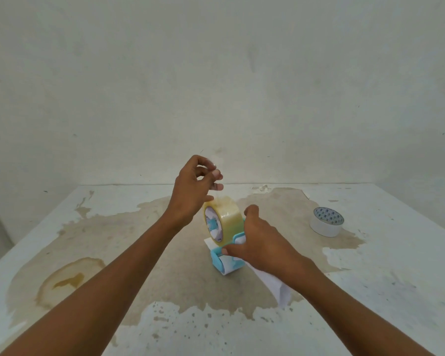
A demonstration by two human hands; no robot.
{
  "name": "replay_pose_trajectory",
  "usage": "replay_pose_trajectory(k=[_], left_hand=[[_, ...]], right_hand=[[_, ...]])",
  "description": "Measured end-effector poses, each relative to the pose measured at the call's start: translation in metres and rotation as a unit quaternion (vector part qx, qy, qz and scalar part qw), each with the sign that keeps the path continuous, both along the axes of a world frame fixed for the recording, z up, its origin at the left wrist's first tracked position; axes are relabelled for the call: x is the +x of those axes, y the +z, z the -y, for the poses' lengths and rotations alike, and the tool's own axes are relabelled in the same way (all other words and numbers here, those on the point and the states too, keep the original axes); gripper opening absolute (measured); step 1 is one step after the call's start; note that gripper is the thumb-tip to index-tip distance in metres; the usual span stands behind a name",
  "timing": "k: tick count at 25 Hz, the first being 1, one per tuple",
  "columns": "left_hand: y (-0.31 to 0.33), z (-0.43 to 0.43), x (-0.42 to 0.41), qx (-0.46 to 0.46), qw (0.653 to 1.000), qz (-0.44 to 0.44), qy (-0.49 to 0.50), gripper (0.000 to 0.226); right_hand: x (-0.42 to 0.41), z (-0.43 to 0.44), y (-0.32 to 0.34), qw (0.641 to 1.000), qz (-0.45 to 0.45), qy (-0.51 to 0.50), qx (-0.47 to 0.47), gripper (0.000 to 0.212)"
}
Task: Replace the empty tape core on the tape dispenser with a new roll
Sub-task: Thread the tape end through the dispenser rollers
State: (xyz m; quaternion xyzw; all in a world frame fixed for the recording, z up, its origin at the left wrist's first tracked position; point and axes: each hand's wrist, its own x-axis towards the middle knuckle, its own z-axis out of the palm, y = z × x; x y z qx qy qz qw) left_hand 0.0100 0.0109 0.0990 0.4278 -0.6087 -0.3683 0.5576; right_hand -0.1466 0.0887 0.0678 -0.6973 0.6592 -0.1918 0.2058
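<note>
Pinching the loose end above the tape roll (226, 219) is the left grip (190, 191); right grip (262, 242) clasps the dispenser (217, 263) beneath it.

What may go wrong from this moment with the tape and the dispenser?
The left hand seems to pinch the clear tape end above the tape roll; the thin strip may fold and stick to itself or to the fingers.
Only the right hand holds the blue dispenser; a hard pull may tilt it.
The loose paper by it may catch the sticky tape.
</note>
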Motion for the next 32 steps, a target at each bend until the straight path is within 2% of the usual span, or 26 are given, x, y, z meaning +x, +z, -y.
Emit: replay_pose_trajectory(k=[2, 6, 12, 15, 19, 24, 27, 32], left_hand=[[-0.006, 0.004, 0.007, 0.048, 0.997, -0.061, 0.016, 0.015], [-0.019, 0.008, 0.013, 0.148, 0.974, -0.172, 0.022, 0.01], [-0.02, -0.001, 0.007, 0.162, 0.943, -0.287, 0.05, 0.018], [-0.025, -0.006, 0.006, 0.166, 0.937, -0.303, 0.055, 0.019], [-0.035, -0.015, 0.008, 0.155, 0.949, -0.264, 0.074, 0.024], [-0.047, -0.027, 0.005, 0.212, 0.928, -0.295, 0.077, 0.025], [-0.051, -0.032, -0.005, 0.241, 0.921, -0.301, 0.054, 0.023], [-0.053, -0.032, -0.009, 0.228, 0.92, -0.314, 0.043, 0.021]], right_hand=[[-0.014, -0.002, -0.003, 0.999, 0.031, 0.04, -0.002, 0.08], [-0.045, 0.0, -0.02, 0.992, 0.04, 0.097, -0.065, 0.072], [-0.054, 0.01, -0.064, 0.975, 0.124, 0.107, -0.149, 0.063], [-0.058, 0.017, -0.069, 0.974, 0.113, 0.108, -0.165, 0.062], [-0.07, 0.022, -0.066, 0.973, 0.062, 0.117, -0.192, 0.06], [-0.094, 0.032, -0.067, 0.972, 0.021, 0.12, -0.2, 0.055], [-0.099, 0.036, -0.065, 0.973, 0.046, 0.146, -0.174, 0.055], [-0.083, 0.033, -0.045, 0.954, 0.033, 0.103, -0.279, 0.062]])
